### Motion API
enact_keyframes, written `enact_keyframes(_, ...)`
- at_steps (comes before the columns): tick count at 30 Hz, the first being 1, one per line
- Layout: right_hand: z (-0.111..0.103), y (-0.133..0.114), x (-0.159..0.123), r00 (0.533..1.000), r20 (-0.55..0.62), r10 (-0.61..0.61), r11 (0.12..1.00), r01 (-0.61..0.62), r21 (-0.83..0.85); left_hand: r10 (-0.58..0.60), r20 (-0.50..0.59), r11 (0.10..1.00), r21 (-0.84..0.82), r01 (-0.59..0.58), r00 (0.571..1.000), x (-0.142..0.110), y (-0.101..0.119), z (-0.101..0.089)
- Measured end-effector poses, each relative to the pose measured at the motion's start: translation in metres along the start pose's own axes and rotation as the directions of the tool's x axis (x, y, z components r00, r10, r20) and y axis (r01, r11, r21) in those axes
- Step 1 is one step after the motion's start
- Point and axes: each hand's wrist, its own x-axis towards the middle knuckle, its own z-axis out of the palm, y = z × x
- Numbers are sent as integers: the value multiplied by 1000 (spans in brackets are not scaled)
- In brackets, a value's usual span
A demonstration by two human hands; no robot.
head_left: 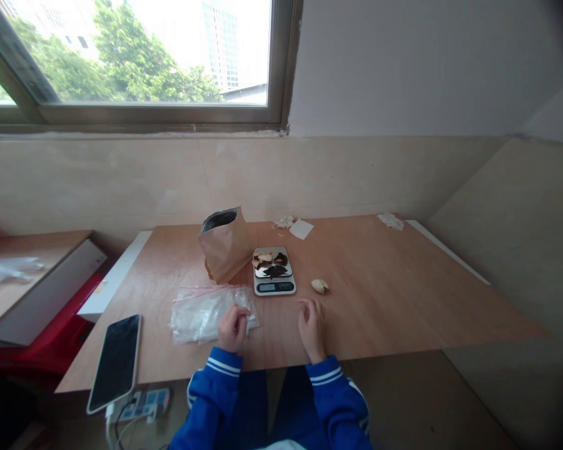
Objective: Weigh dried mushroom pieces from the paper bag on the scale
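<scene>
My left hand (233,327) rests on the near edge of a pile of clear zip bags (206,311), its fingers curled and pinching a bag. My right hand (311,325) lies on the wooden table (403,294) with fingers loosely curled and nothing in it. A small digital scale (274,271) stands just beyond both hands with dark and pale dried pieces on its plate. A pale piece (319,285) lies on the table a little beyond my right hand. An open brown paper pouch (225,245) stands left of the scale.
A smartphone (116,361) lies at the table's near left corner, a power strip (143,400) below it. A white paper square (301,229) and pale scraps (391,220) sit near the far wall. A lower side table (32,256) stands to the left.
</scene>
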Motion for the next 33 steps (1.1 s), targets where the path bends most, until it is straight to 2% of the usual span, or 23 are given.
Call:
enact_keyframes(5, -3, 9, 26, 988, -86, -130, 980, 115, -164, -252, -9, 965, 73, 252, 968, -7, 7, -15)
enact_keyframes(8, -6, 6, 51, 985, -32, -170, 974, 163, -157, -339, -78, 938, 44, 343, 938, -5, 4, -19)
enact_keyframes(11, -1, -12, 80, 966, 94, -239, 966, 247, -75, -376, -123, 925, 10, 380, 918, 7, 4, -16)
enact_keyframes(14, 16, -37, 112, 912, 245, -328, 942, 336, 12, -344, -104, 938, 14, 347, 933, 22, 10, -9)
enact_keyframes(17, 42, -57, 141, 825, 423, -374, 913, 408, 12, -274, -101, 961, -3, 275, 956, 30, 16, -6)
enact_keyframes(20, 65, -67, 161, 728, 593, -344, 880, 471, -67, -219, -146, 975, 1, 221, 965, 35, 17, -15)
enact_keyframes(22, 73, -67, 168, 691, 665, -283, 867, 481, -131, -200, -217, 977, 25, 210, 955, 44, 18, -29)
enact_keyframes(25, 78, -62, 173, 680, 699, -221, 864, 470, -183, -153, -357, 981, 61, 187, 921, 73, 24, -54)
enact_keyframes(28, 78, -56, 174, 681, 699, -218, 867, 464, -182, -31, -427, 993, 87, 76, 904, 118, 46, -77)
enact_keyframes(31, 79, -53, 177, 694, 672, -259, 875, 464, -142, 77, -430, 991, 130, -23, 900, 175, 75, -92)
enact_keyframes(33, 77, -52, 180, 736, 598, -316, 886, 454, -91, 132, -357, 977, 205, -61, 925, 216, 87, -94)
